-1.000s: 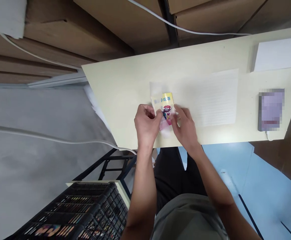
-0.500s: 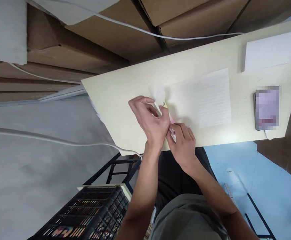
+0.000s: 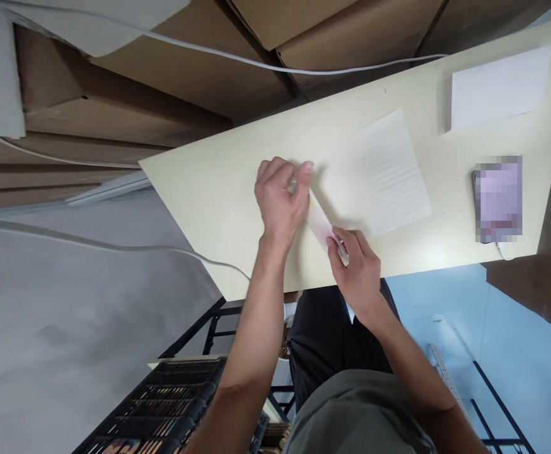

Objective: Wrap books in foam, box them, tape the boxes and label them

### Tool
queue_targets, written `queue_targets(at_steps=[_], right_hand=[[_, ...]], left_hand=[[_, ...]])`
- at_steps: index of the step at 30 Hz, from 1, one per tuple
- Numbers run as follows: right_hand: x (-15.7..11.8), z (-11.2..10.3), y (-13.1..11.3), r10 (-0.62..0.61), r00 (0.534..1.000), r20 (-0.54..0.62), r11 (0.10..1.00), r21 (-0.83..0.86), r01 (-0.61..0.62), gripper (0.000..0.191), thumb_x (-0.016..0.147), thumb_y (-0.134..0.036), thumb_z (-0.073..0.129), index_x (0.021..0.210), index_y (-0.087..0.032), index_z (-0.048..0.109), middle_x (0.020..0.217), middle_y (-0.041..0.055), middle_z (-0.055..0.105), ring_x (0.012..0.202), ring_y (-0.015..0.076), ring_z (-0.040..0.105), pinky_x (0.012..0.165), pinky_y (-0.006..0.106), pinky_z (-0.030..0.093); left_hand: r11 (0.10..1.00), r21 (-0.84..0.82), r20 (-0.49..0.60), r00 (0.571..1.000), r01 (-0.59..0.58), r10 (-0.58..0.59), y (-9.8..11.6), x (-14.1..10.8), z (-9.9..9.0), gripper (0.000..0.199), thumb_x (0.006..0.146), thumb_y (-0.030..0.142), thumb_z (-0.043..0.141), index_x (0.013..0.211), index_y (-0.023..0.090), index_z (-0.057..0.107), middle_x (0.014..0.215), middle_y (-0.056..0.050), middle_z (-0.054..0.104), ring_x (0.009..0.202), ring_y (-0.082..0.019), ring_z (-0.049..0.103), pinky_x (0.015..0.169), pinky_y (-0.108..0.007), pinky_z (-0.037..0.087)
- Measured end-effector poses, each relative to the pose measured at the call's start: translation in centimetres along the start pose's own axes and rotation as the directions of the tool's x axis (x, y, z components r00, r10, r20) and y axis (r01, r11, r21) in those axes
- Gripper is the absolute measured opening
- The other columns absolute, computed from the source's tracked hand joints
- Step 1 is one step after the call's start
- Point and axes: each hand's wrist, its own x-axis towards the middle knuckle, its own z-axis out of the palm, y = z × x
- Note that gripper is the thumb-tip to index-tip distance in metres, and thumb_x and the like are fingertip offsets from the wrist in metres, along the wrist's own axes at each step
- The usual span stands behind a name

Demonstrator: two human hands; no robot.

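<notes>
A narrow white and pink wrapped strip stretches at a slant between my two hands, above the pale tabletop. My left hand is closed on its upper end, the thumb pressed near the bent fingers. Around its lower end, near the table's front edge, the fingers of my right hand are closed. What exactly is inside the wrapping is too blurred to tell. Just right of the strip, a thin lined white sheet lies flat on the table.
The pale table holds a white stack at the back right and a phone with a cable near the right end. Cardboard boxes stand behind the table. A black crate is at lower left.
My left hand has moved up and away from my right hand, which shifted slightly right. More of the strip shows between them. The lined sheet now lies turned at a different angle.
</notes>
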Motion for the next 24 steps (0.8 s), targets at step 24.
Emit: queue_targets(at_steps=[24], right_hand=[[1.1,2.2,8.1,-0.136,0.983,-0.123,0.982,-0.145,0.118,0.026,0.118,-0.036,0.058,0.101,-0.024,0.073,0.091,0.0069,0.073,0.089,0.0234,0.067,0.087,0.038,0.057]], left_hand=[[0.995,0.103,-0.080,0.997,0.008,0.001,0.0,-0.7,3.0,0.041,0.100,0.064,0.078,0.103,0.024,0.068,0.129,-0.014,0.071,0.141,-0.039,0.058,0.125,-0.056,0.045]])
